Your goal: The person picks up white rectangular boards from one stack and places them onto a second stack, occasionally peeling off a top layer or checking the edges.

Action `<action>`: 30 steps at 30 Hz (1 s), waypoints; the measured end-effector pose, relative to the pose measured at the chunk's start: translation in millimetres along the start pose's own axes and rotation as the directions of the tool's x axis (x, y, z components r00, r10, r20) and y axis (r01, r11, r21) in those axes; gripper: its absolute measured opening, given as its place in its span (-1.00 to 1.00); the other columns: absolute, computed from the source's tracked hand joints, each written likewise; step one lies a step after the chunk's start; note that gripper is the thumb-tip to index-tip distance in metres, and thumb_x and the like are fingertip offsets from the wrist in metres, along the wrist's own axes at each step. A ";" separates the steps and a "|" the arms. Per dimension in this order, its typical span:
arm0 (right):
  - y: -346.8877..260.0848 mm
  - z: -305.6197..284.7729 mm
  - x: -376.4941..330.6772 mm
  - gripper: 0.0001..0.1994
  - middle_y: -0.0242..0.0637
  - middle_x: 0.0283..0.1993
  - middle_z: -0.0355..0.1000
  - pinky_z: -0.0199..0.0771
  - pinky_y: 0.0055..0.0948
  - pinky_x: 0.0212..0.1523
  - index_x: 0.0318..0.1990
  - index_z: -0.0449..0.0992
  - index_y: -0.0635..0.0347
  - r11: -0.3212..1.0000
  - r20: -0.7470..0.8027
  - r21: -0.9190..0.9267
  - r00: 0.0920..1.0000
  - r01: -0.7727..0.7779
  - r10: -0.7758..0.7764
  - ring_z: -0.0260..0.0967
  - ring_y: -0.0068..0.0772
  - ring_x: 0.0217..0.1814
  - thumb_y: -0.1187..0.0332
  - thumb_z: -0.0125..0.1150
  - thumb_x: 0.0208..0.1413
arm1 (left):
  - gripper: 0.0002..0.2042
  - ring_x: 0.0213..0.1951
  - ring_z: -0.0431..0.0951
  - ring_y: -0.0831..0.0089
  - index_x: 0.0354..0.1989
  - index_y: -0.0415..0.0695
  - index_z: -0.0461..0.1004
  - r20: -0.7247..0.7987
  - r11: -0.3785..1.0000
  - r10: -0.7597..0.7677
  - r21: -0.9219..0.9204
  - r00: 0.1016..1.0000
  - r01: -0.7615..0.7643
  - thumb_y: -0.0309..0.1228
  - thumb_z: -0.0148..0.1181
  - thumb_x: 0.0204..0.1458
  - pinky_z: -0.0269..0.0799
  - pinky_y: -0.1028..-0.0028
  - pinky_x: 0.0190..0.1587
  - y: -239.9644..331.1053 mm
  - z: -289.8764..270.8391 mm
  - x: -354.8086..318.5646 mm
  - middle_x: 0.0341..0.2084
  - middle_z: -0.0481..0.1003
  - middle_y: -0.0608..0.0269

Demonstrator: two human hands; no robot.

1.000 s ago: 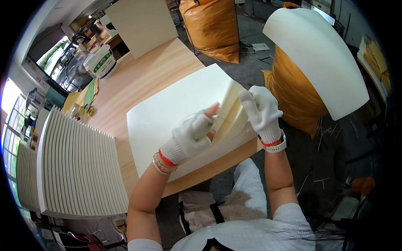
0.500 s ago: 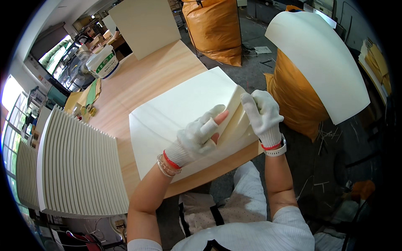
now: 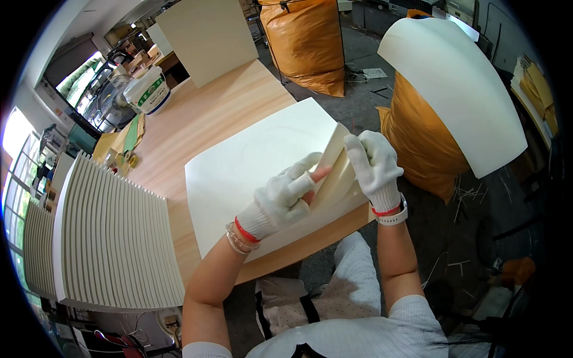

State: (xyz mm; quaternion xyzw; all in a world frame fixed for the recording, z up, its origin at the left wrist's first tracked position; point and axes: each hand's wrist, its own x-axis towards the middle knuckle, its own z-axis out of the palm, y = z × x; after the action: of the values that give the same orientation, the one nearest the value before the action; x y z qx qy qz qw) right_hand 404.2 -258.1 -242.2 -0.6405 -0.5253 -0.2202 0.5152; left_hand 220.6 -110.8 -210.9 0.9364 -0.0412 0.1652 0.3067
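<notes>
A large white sheet of board (image 3: 250, 149) lies on the wooden table in front of me, its right edge turned up into a folded flap (image 3: 340, 170). My left hand (image 3: 277, 197), in a white knit glove with bare thumb and index tips, closes on the sheet at the inner side of the flap. At the flap's outer edge is my right hand (image 3: 376, 167), gloved in white, its fingers curled and pinching that edge. Parts of both grips are hidden behind the gloves and the flap.
Left of the sheet stands a stack of white folded boards (image 3: 119, 232). Farther back on the wooden table (image 3: 221, 107) are a white bucket (image 3: 146, 89), a tape roll (image 3: 132, 160) and an upright board (image 3: 209, 39). Orange sacks (image 3: 304, 48) stand beyond; a curved white sheet (image 3: 453, 89) rests on one.
Both hands keep their hold on the sheet. My left hand and the sheet have shifted very slightly to the right.
</notes>
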 end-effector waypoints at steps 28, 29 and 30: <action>-4.9 -2.2 0.8 -0.87 -0.27 -0.49 0.22 0.25 -0.22 -0.42 -0.13 0.53 0.20 0.999 -0.010 0.009 0.999 0.046 -0.046 0.25 -0.16 -0.46 0.47 0.13 0.21 | -0.56 0.01 0.58 0.11 0.04 -0.16 0.51 -0.124 0.999 0.040 -0.013 0.992 -0.042 -0.63 0.38 -0.08 0.48 0.43 -0.01 -1.2 11.7 -0.1 0.34 0.21 -0.21; -6.9 -2.8 1.5 -0.87 -0.27 -0.48 0.23 0.25 -0.22 -0.42 -0.13 0.53 0.20 0.999 0.004 0.036 1.000 0.015 -0.015 0.26 -0.16 -0.46 0.47 0.13 0.21 | -0.56 -0.01 0.59 0.11 0.04 -0.15 0.52 -0.100 0.990 0.089 0.115 0.991 -0.078 -0.63 0.38 -0.08 0.48 0.44 -0.01 1.6 7.6 1.4 0.34 0.21 -0.20; -7.5 -1.4 1.7 -0.88 -0.27 -0.49 0.23 0.24 -0.22 -0.43 -0.14 0.54 0.21 1.000 -0.006 0.029 1.000 0.009 -0.008 0.25 -0.16 -0.46 0.46 0.13 0.22 | -0.57 -0.02 0.60 0.11 0.04 -0.14 0.52 -0.066 0.993 0.086 0.082 0.994 -0.081 -0.62 0.38 -0.07 0.48 0.43 0.00 -3.5 7.4 1.7 0.34 0.21 -0.20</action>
State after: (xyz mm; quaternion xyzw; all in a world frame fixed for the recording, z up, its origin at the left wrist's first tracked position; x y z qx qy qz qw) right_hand 398.4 -259.2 -237.1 -0.6301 -0.5296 -0.2167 0.5249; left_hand 225.0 -112.2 -217.9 0.9390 -0.0632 0.2117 0.2635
